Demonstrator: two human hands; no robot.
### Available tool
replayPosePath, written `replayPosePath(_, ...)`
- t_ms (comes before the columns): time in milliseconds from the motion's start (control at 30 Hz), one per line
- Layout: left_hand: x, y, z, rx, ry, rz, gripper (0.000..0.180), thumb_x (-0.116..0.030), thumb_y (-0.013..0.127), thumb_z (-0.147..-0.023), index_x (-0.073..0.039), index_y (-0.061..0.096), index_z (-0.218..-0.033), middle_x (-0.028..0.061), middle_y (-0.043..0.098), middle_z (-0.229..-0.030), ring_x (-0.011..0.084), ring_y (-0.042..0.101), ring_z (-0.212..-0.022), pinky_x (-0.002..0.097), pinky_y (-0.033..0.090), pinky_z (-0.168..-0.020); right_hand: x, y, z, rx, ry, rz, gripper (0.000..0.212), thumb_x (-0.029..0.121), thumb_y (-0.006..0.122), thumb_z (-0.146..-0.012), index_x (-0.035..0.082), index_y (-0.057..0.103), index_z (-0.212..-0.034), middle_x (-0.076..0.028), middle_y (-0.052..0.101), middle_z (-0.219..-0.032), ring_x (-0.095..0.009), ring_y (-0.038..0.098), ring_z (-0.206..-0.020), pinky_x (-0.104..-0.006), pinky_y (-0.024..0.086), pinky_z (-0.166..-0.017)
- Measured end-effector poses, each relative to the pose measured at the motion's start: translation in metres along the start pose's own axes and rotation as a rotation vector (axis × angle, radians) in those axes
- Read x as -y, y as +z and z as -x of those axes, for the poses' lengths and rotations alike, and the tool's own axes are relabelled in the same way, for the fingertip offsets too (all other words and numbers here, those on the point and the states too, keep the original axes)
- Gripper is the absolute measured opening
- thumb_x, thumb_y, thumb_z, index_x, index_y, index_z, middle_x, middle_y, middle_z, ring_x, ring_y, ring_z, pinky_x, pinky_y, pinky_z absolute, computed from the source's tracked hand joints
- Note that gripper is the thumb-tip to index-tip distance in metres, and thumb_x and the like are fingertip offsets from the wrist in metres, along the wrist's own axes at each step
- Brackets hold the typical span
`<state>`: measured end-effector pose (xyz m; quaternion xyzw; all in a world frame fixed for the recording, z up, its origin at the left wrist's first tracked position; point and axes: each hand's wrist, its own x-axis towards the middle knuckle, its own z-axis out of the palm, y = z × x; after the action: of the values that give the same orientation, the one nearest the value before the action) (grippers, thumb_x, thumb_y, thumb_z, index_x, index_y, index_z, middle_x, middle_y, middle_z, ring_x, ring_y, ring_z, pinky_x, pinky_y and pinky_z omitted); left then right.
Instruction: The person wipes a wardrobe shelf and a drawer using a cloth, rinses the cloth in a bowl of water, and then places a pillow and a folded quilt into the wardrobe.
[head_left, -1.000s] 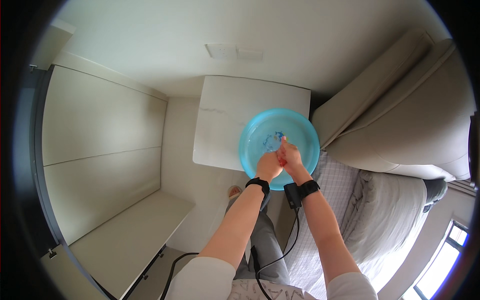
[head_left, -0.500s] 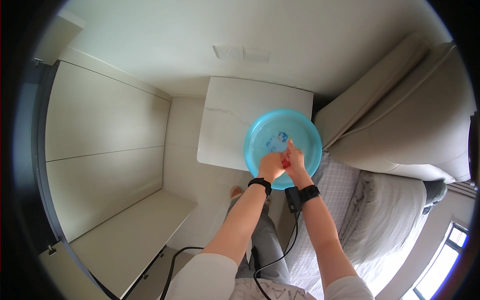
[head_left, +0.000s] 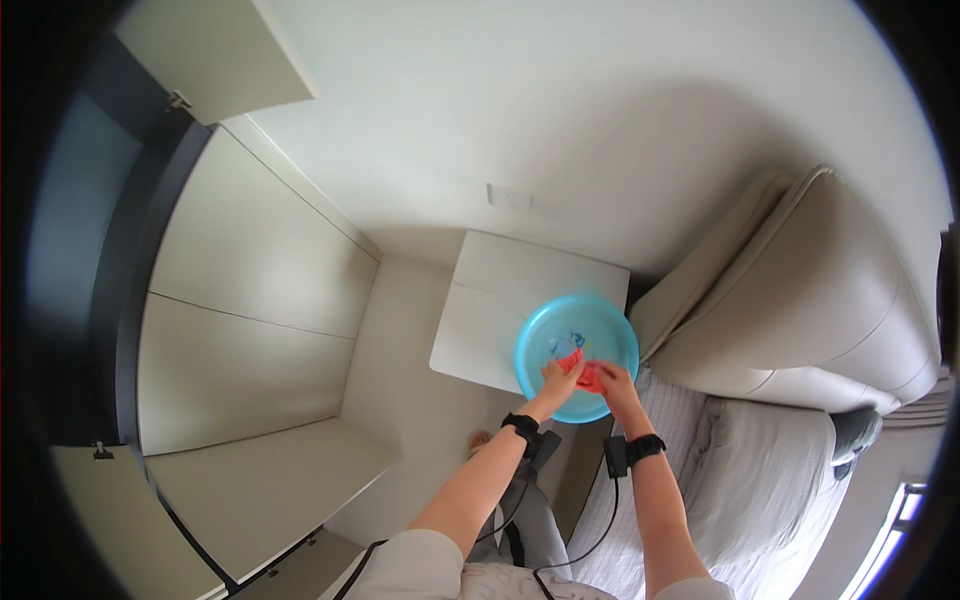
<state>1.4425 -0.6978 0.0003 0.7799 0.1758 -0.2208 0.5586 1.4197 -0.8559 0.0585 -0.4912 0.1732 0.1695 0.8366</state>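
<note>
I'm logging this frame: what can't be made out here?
- Head view: red item in blue basin too small to identify; left hand and right hand cover part.
- Small blue bits: too small.
- Either hand's grip: fingers unresolved.
- Basin's near rim: hidden by hands.

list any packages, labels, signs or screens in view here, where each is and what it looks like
No packages, signs or screens show.
Wall plate: flat pale rectangle on the white wall above the small white table; nothing legible.
Blue scrap: small patch inside the turquoise basin, beyond the red item both hands hold; too small to tell what it is.
</note>
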Motion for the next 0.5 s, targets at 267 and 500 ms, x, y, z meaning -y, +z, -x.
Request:
replayPosePath(267, -0.089, 0.003, 0.063, 0.276, 0.335, 0.034, 0.032, -0.021, 0.059, -0.086, 0.004, 0.054, -0.105, 0.0223, 0.063, -0.097, 0.0319, 0.062, -0.093, 0.0393, 0.047, -0.081, 0.060, -0.008, 0.050, -0.004, -0.075, 0.581, 0.031, 0.008, 0.064, -0.079, -0.005, 0.058, -0.106, -0.009, 0.064, -0.099, -0.014, 0.062, -0.089, -0.0263, 0.048, -0.078)
replayPosePath(500, -0.111, -0.019, 0.099, 0.322, 0.312, -0.063, 0.030, -0.008, 0.038, -0.091, -0.003, 0.045, -0.120, 0.0133, 0.059, -0.105, 0.0198, 0.058, -0.096, 0.0344, 0.051, -0.080, 0.098, 0.000, 0.060, 0.025, -0.149, 0.514, 0.014, 0.007, 0.065, -0.081, 0.002, 0.053, -0.075, -0.002, 0.059, -0.069, -0.009, 0.053, -0.065, -0.0246, 0.043, -0.059)
